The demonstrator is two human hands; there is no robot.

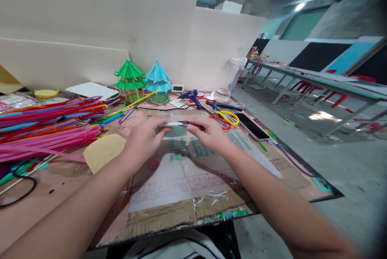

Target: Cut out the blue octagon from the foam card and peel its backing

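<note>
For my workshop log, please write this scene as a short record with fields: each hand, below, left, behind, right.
Left hand: pinches small flat white piece
Right hand: pinches small dark pointed piece
Below: white sheet with teal printed characters, on brown cardboard
Left: multicoloured fuzzy stems
Behind: green tiered-roof model, light-blue tiered-roof model
Right: black-screened phone

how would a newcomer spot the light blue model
Find the tall pale board behind the cluttered table. Before it, left of the glue gun, stands the light blue model, its roof tiered. Colour sets it apart from the similar green model on its left.
</note>
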